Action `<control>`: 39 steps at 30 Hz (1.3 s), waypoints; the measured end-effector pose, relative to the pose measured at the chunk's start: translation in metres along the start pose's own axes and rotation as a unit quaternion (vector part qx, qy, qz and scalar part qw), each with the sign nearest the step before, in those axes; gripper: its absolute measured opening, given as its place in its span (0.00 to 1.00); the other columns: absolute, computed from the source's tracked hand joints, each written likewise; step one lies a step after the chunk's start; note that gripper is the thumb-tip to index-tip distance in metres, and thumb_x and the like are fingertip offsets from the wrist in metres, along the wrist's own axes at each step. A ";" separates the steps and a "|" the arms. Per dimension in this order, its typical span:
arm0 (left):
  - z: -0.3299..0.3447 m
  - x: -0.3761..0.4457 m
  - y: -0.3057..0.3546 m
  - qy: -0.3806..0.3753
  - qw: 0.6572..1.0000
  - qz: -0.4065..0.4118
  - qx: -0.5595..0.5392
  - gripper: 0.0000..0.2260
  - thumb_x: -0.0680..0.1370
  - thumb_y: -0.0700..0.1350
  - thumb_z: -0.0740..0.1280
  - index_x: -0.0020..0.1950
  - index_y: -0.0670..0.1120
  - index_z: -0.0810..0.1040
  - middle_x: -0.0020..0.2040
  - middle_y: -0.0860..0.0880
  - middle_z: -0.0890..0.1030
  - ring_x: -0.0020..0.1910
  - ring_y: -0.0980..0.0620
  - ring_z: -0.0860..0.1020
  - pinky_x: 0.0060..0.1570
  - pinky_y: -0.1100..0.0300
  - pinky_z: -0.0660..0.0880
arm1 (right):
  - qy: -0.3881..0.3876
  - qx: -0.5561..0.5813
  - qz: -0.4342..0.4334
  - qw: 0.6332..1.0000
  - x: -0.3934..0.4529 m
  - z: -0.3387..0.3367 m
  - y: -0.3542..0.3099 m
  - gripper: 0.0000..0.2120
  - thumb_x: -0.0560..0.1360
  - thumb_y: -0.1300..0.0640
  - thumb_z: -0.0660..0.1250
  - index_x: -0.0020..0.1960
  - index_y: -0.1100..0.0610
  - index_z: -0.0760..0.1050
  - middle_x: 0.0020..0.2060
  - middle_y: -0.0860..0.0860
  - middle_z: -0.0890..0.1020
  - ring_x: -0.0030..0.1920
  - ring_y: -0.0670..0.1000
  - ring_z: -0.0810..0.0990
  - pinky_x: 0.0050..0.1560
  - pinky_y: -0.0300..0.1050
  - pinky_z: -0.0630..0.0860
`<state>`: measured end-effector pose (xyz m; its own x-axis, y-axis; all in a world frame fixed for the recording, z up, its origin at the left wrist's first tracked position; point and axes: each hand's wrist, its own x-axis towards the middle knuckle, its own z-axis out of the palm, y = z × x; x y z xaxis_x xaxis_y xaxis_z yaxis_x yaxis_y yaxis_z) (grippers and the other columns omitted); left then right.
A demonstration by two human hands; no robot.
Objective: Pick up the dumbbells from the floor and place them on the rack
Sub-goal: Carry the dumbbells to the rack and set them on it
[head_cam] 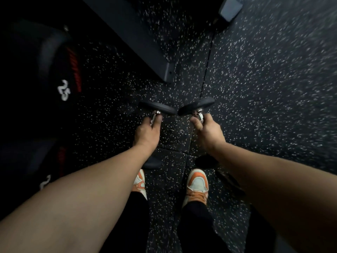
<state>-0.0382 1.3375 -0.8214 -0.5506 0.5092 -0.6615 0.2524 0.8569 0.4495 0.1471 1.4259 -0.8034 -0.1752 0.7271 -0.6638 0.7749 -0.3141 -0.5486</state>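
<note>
Gripping one black rubber-headed dumbbell with a chrome handle [158, 108] in the left hand [148, 133] and its twin [197, 106] in the right hand [206, 131], fingers wrapped closed, both hang over the speckled floor [264, 88]; keep wrists straight, lift evenly toward the dark rack [45, 57] at left.

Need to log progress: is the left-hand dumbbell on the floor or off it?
Cannot tell for sure. The left hand is closed around the left dumbbell's chrome handle, but the view from above hides any gap under it.
</note>
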 end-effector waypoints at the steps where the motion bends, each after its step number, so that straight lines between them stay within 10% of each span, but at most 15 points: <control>1: -0.014 -0.017 0.013 0.004 1.000 -0.004 -0.013 0.25 0.80 0.66 0.55 0.58 0.45 0.73 0.46 0.43 0.79 0.43 0.42 0.76 0.43 0.52 0.72 | 0.000 0.005 -0.007 1.000 -0.015 -0.015 -0.014 0.16 0.78 0.35 0.57 0.53 0.47 0.67 0.40 0.46 0.78 0.39 0.48 0.77 0.34 0.45 0.70; 9: -0.140 -0.171 0.088 0.095 0.983 -0.018 -0.159 0.22 0.77 0.68 0.56 0.50 0.49 0.71 0.46 0.34 0.82 0.44 0.31 0.82 0.46 0.37 0.81 | -0.001 0.005 -0.071 0.997 -0.144 -0.124 -0.137 0.19 0.77 0.35 0.57 0.52 0.50 0.69 0.42 0.51 0.80 0.41 0.55 0.80 0.42 0.55 0.78; 18: -0.259 -0.342 0.080 0.221 0.931 -0.059 -0.284 0.25 0.72 0.74 0.55 0.44 0.52 0.72 0.34 0.44 0.80 0.25 0.44 0.78 0.30 0.47 0.81 | -0.060 -0.084 -0.232 0.967 -0.294 -0.168 -0.258 0.17 0.77 0.34 0.57 0.52 0.48 0.68 0.39 0.45 0.78 0.40 0.48 0.78 0.42 0.49 0.72; 32: -0.318 -0.647 -0.110 0.407 0.738 -0.117 -0.525 0.15 0.80 0.64 0.58 0.48 0.53 0.72 0.32 0.45 0.73 0.21 0.51 0.70 0.21 0.59 0.72 | -0.209 -0.193 -0.447 0.848 -0.590 -0.031 -0.300 0.23 0.76 0.34 0.59 0.52 0.55 0.70 0.41 0.53 0.80 0.42 0.57 0.77 0.43 0.49 0.71; 34: -0.319 -0.700 -0.144 0.437 0.711 -0.115 -0.539 0.15 0.81 0.63 0.57 0.52 0.53 0.72 0.32 0.44 0.72 0.23 0.49 0.70 0.23 0.57 0.71 | -0.260 -0.192 -0.448 0.834 -0.642 -0.005 -0.290 0.25 0.75 0.34 0.60 0.54 0.56 0.70 0.40 0.58 0.81 0.37 0.59 0.80 0.38 0.57 0.79; 39: -0.312 -0.819 -0.230 0.519 0.652 -0.141 -0.534 0.20 0.81 0.64 0.57 0.56 0.48 0.73 0.30 0.45 0.73 0.20 0.49 0.71 0.21 0.59 0.71 | -0.381 -0.176 -0.457 0.785 -0.764 0.060 -0.260 0.17 0.74 0.34 0.63 0.44 0.48 0.70 0.29 0.53 0.78 0.20 0.47 0.74 0.21 0.42 0.72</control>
<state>0.1069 0.6984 -0.1959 -0.8372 -0.4609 -0.2944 -0.3679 0.0762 0.9268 0.0427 0.9154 -0.1839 -0.9634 -0.0666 -0.2598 0.2109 0.4105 -0.8871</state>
